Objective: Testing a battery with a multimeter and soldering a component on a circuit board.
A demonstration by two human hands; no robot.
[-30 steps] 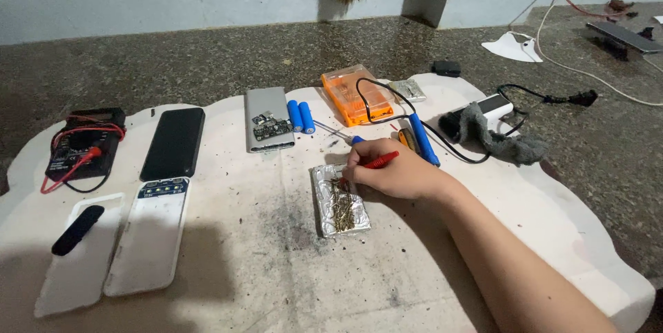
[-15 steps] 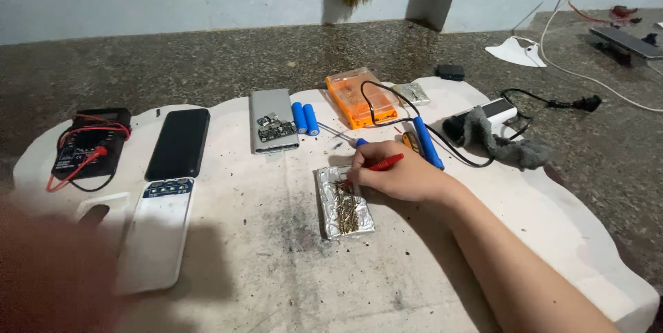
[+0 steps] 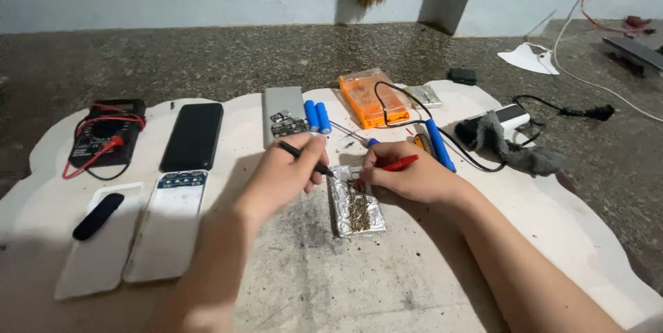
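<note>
Two bare forearms are stretched over a white scalloped board [image 3: 483, 264] that is laid on a dark speckled floor [image 3: 207, 57]. Two white phone shells [image 3: 166, 236] are seen at the board's near left, with a black phone [image 3: 192, 136] and a black multimeter [image 3: 103, 133] beyond them. An orange parts box [image 3: 373, 98], a grey module [image 3: 282, 111] and two blue cells [image 3: 317, 116] are set along the far side. A foil-wrapped block [image 3: 356, 202] is placed at the middle, between the hands. A black probe [image 3: 307, 158] is gripped by the clenched fingers of the left hand [image 3: 283, 174], its tip brought to the block's top edge. A red probe [image 3: 399, 163] is pinched by the right hand [image 3: 407, 178], likewise at that edge.
</note>
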